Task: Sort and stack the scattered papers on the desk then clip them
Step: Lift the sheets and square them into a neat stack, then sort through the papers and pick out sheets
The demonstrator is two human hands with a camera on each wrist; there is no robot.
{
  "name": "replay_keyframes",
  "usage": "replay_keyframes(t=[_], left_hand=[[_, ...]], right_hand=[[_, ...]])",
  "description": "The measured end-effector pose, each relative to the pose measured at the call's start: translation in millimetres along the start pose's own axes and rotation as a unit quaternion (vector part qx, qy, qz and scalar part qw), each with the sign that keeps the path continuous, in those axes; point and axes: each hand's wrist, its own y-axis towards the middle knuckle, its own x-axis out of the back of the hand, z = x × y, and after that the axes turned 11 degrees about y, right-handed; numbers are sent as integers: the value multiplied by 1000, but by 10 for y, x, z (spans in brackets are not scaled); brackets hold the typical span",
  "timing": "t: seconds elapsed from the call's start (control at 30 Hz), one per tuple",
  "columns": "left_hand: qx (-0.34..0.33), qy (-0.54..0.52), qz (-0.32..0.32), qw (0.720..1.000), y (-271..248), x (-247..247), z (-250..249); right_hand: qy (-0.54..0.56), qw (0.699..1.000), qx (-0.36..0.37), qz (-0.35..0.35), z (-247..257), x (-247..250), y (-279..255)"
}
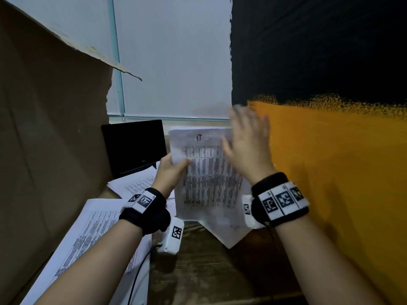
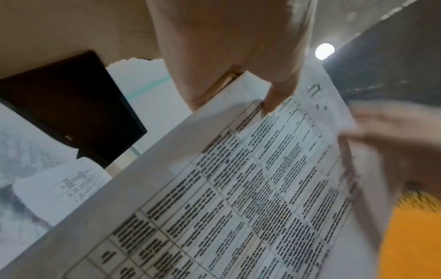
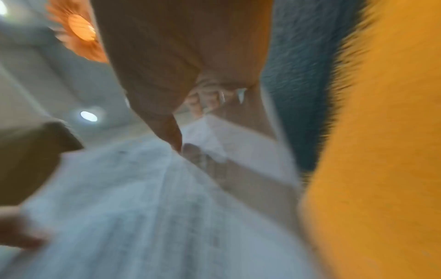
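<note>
A stack of printed papers point(image 1: 209, 186) with a table of text is held upright above the desk. My left hand point(image 1: 175, 166) pinches its left edge, thumb on the front sheet; the left wrist view shows that thumb point(image 2: 274, 98) pressed on the papers point(image 2: 238, 188). My right hand point(image 1: 245, 137) is at the stack's upper right corner with fingers straight and spread, blurred by motion. In the right wrist view the right hand point(image 3: 176, 139) touches the papers point(image 3: 143, 207) with its thumb tip. More loose sheets point(image 1: 94, 234) lie on the desk at the left, and another sheet point(image 1: 136, 183) lies further back.
A dark laptop point(image 1: 134, 146) stands open behind the loose sheets. A large cardboard panel point(image 1: 44, 139) walls off the left side, and an orange and black wall point(image 1: 330, 161) is close on the right. Bare wooden desk point(image 1: 209, 271) shows below the held stack.
</note>
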Motion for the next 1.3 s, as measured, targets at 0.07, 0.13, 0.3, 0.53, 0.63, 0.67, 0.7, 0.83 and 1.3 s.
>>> replay_keyframes(t=[0.07,0.13,0.3,0.53,0.63,0.67,0.7,0.83,1.3], left_hand=[[36,-20,-38,998,64,54,105],[74,-44,-30,996,95,73,163],[6,43,-100,994,79,-219,-68],[-74,57,-204,975,-38,-118,-394],[86,56,-121,987,-141,-87,141],[142,56,-82,985,-205,-111,310],[173,53,-58,982,-263,-133,423],[160,37,-126,978,-256,-60,369],[112,-19,-12,993,363,1010,-834]], right_hand=[[171,968,-181,-27,-260,9,-123],[473,818,-324,41,-446,-94,-343],[560,767,-309,58,-236,-353,-441],[577,773,-262,-39,-54,-172,-262],[566,730,-351,152,-189,-525,-780],[555,708,-379,216,-227,-663,-951],[551,694,-397,237,-216,-757,-1064],[553,728,-383,129,-87,-736,-997],[599,613,-437,275,1092,-1207,-1040]])
